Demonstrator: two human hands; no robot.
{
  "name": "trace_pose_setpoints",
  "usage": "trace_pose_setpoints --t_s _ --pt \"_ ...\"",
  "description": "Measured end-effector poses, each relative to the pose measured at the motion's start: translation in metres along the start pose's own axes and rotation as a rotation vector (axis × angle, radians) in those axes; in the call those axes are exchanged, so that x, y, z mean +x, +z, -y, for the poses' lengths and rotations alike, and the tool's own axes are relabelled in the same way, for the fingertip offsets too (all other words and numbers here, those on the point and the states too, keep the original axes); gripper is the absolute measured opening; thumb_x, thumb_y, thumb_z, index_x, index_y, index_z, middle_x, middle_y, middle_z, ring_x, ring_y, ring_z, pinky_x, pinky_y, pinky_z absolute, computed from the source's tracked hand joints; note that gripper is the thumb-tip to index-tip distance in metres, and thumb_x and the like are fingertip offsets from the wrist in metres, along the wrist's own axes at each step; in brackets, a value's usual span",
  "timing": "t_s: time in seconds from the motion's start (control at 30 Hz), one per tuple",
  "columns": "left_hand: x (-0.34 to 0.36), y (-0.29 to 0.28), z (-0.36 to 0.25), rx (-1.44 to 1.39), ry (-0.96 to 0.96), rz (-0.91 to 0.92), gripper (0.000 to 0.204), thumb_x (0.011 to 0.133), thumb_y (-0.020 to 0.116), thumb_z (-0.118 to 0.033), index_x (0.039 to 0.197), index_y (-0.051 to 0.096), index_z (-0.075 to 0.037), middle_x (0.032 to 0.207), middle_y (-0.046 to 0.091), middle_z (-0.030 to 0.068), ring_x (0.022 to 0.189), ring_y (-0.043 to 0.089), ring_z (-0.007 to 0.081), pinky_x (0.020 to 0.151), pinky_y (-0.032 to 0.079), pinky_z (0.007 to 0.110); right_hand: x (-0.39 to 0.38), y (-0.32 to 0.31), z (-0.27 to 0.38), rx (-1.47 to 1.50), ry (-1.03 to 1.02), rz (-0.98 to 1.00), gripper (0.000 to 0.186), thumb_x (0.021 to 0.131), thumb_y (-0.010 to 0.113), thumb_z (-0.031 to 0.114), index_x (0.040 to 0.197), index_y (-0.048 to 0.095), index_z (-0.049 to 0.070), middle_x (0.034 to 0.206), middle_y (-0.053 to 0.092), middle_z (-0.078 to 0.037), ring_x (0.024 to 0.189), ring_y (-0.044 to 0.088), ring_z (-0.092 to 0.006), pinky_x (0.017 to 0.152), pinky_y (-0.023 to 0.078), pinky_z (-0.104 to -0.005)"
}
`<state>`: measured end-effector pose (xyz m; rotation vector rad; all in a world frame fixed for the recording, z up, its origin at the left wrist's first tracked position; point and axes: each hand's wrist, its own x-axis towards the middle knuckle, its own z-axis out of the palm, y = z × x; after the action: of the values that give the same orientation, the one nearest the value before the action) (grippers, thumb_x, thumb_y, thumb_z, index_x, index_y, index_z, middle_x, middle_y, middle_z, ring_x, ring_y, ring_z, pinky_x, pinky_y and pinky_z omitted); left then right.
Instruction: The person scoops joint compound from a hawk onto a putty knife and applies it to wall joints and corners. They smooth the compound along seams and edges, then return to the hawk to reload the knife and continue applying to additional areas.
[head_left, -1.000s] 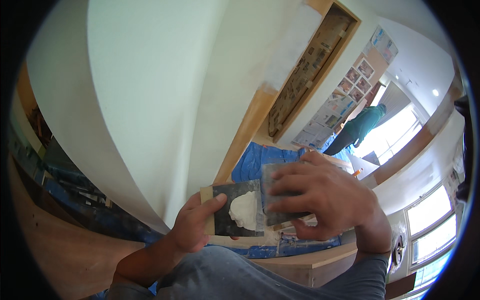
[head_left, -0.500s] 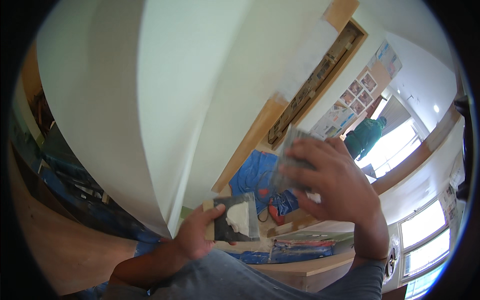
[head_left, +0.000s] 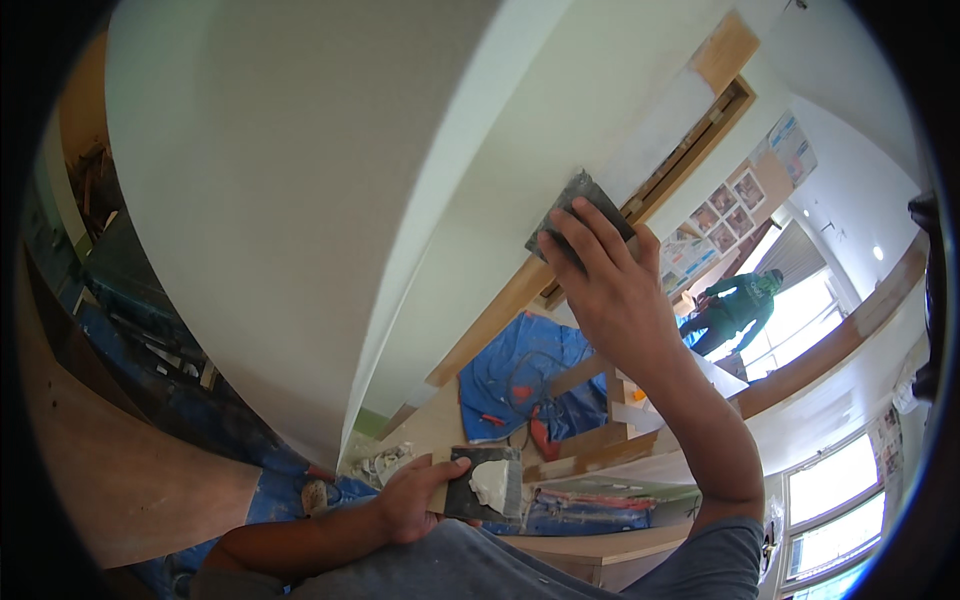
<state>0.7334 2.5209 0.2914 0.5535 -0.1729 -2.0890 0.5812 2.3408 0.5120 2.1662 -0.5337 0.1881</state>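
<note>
My left hand (head_left: 405, 502) grips a dark flat scraper (head_left: 462, 497) with a pale tan edge, low in the view, with a lump of white paste (head_left: 490, 485) on its face. My right hand (head_left: 610, 285) is raised, fingers pressed on another dark grey flat scraper (head_left: 580, 183), held against the pale wall (head_left: 490, 180) beside a long wooden trim (head_left: 475, 340). Whitish filler (head_left: 665, 125) coats part of that trim above the scraper; whether the blade touches it is hard to tell.
A person (head_left: 735, 310) in green stands by bright windows at the right. Blue sheeting (head_left: 490, 390) with cables and red items lies below. Newspaper sheets (head_left: 785, 135) cover a far wall. A large curved panel (head_left: 250, 250) fills the left; wooden boards (head_left: 140, 440) are at lower left.
My right hand has lifted the scraper away from the paste-loaded one, up onto the wall. My left hand has moved a little lower. The view has shifted and the person in green has turned somewhat.
</note>
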Motion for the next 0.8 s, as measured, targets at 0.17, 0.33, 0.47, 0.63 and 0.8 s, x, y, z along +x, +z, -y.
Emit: trace_pose_setpoints --t_s 0.17,0.33,0.47,0.63,0.8 --pt "0.001 0.000 0.000 -0.002 -0.004 -0.005 0.037 0.106 0.058 -0.021 0.133 0.050 0.003 0.118 0.068 0.0193 0.098 0.075 0.0330 0.078 0.065 0.053 -0.002 0.009 -0.003 -0.022 0.020 -0.010 0.041 0.090 0.062 0.010 0.132 0.066 0.007 0.145 0.054 -0.007 0.145 0.043 -0.0221 0.105 0.039 -0.0549" --pt "0.000 -0.001 0.001 -0.012 0.004 -0.021 0.038 0.105 0.058 -0.021 0.133 0.050 0.003 0.120 0.068 0.0200 0.099 0.074 0.0336 0.078 0.065 0.053 -0.016 -0.005 0.006 -0.052 0.097 0.106 0.040 0.089 0.063 0.011 0.128 0.067 0.005 0.143 0.055 -0.009 0.144 0.045 -0.0232 0.104 0.038 -0.0553" --pt "0.000 -0.003 0.000 -0.012 -0.002 -0.020 0.039 0.105 0.058 -0.021 0.135 0.049 0.003 0.120 0.068 0.0197 0.101 0.074 0.0336 0.079 0.065 0.053 -0.017 -0.012 0.021 -0.026 0.133 0.074 0.042 0.085 0.067 0.008 0.127 0.069 0.005 0.140 0.057 -0.010 0.143 0.047 -0.0264 0.104 0.036 -0.0584" --pt "0.003 -0.006 0.000 -0.018 -0.007 -0.007 0.039 0.106 0.058 -0.020 0.135 0.049 0.003 0.121 0.068 0.0199 0.101 0.074 0.0335 0.079 0.066 0.053 -0.007 -0.003 0.034 -0.001 0.087 0.066 0.042 0.087 0.065 0.011 0.128 0.068 0.005 0.143 0.056 -0.010 0.144 0.046 -0.0259 0.105 0.035 -0.0579" --pt "0.006 -0.011 0.001 -0.020 -0.003 0.017 0.039 0.106 0.058 -0.021 0.135 0.049 0.004 0.122 0.068 0.0198 0.101 0.074 0.0331 0.079 0.066 0.053 0.002 0.007 0.035 0.028 0.089 0.041 0.042 0.088 0.063 0.009 0.130 0.067 0.005 0.146 0.054 -0.010 0.146 0.044 -0.0255 0.106 0.034 -0.0572"
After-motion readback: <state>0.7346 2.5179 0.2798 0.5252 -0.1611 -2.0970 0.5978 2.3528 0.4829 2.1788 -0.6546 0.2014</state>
